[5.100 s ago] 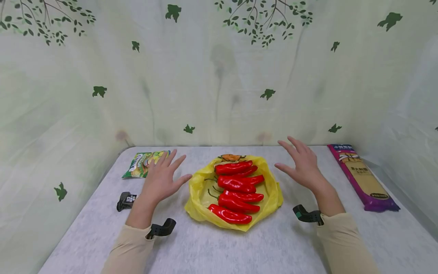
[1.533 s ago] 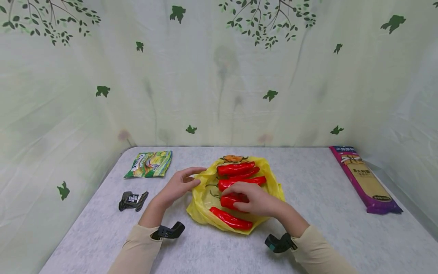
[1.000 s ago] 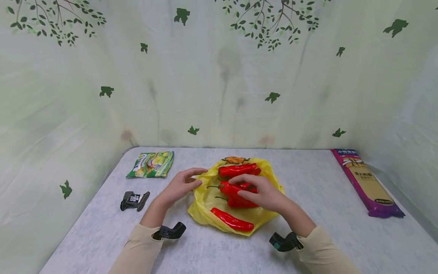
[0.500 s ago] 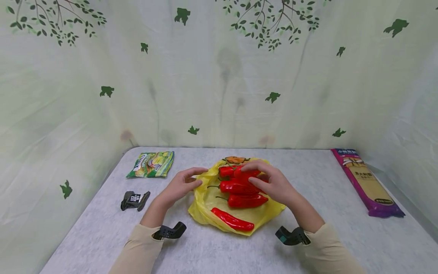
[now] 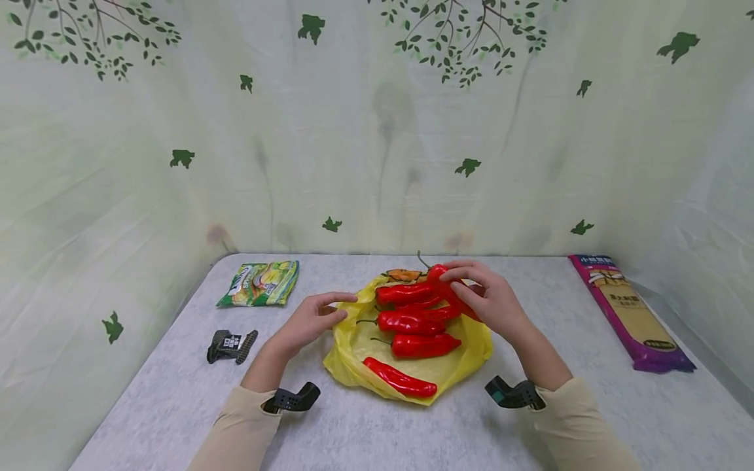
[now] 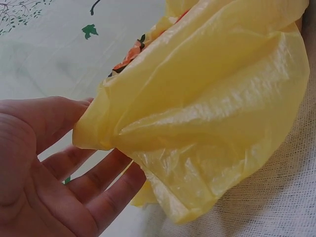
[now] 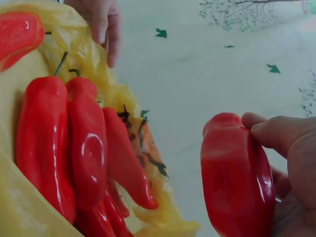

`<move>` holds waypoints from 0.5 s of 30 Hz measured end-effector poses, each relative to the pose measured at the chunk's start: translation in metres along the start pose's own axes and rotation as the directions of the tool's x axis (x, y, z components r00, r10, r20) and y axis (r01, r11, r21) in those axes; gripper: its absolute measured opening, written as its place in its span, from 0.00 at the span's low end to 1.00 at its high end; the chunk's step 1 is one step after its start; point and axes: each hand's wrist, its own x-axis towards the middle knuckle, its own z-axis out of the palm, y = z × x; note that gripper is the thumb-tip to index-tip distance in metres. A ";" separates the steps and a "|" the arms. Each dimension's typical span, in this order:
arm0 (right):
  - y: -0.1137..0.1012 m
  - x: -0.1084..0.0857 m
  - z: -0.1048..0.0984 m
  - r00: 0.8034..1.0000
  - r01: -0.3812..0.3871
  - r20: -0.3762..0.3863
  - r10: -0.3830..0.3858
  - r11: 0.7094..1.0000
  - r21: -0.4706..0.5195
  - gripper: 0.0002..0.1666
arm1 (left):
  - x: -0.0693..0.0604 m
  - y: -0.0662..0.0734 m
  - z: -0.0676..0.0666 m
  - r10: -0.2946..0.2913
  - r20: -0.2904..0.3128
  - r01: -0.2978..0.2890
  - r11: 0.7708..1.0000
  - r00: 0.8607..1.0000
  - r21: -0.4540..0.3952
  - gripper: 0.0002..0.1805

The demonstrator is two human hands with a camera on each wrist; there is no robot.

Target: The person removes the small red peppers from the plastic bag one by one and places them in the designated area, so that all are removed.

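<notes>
Pepper [image 5: 438, 276], red, tilted with its stem up, is raised at the far right rim of the yellow bag [image 5: 346, 356]. Right hand [image 5: 497, 302]: grip closed about the pepper, thumb on one side, fingers on the other. Left hand [image 5: 311, 322]: grip nearly closed, bag's left rim pinched between thumb and fingers. Other peppers [image 5: 425, 345] lie inside the bag, one apart at the near edge. Desk [image 5: 377, 435] also bears, at left, a green packet [image 5: 262, 284] and black bundle [image 5: 226, 345]; at right, a purple pack [image 5: 633, 315].
</notes>
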 end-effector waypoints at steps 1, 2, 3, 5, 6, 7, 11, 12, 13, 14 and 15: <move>0.001 0.000 -0.002 1.000 -0.008 -0.003 0.008 1.000 0.005 0.13 | 0.000 0.000 0.000 -0.001 -0.001 0.001 1.000 1.000 0.000 0.19; 0.003 0.000 -0.004 1.000 -0.012 -0.006 0.012 1.000 0.005 0.14 | 0.000 0.000 0.000 -0.002 -0.002 0.002 1.000 1.000 0.000 0.19; 0.004 0.000 -0.006 1.000 -0.017 -0.006 0.017 1.000 0.007 0.15 | 0.000 -0.001 0.000 -0.002 -0.003 0.002 1.000 1.000 0.002 0.19; 0.006 0.001 -0.011 0.999 -0.033 -0.001 0.033 0.999 0.013 0.17 | 0.000 -0.001 0.000 -0.001 -0.003 0.001 1.000 1.000 0.004 0.19; 0.008 0.001 -0.013 0.999 -0.041 0.003 0.041 0.999 0.017 0.19 | 0.000 -0.002 0.000 -0.002 -0.004 0.002 1.000 1.000 0.005 0.19; 0.009 0.001 -0.016 0.999 -0.051 0.007 0.051 0.999 0.018 0.21 | 0.001 -0.002 0.000 -0.004 -0.005 0.004 1.000 1.000 0.007 0.19; 0.015 0.003 -0.024 0.995 -0.096 0.010 0.096 0.995 0.014 0.28 | 0.000 -0.001 0.001 -0.010 -0.006 0.010 1.000 1.000 0.010 0.19; 0.017 0.003 -0.026 0.994 -0.107 0.008 0.107 0.994 0.013 0.29 | 0.000 -0.001 0.001 -0.011 -0.007 0.011 1.000 1.000 0.010 0.19; 0.019 0.003 -0.027 0.993 -0.118 0.007 0.118 0.993 0.009 0.30 | 0.000 -0.001 0.001 -0.012 -0.007 0.012 1.000 1.000 0.009 0.19; 0.021 0.003 -0.029 0.992 -0.129 0.005 0.129 0.992 0.006 0.31 | 0.000 -0.001 0.001 -0.012 -0.007 0.012 1.000 1.000 0.009 0.19; 0.024 0.003 -0.030 0.990 -0.140 0.003 0.140 0.990 0.005 0.32 | 0.000 0.000 0.001 -0.011 -0.007 0.011 1.000 1.000 0.010 0.19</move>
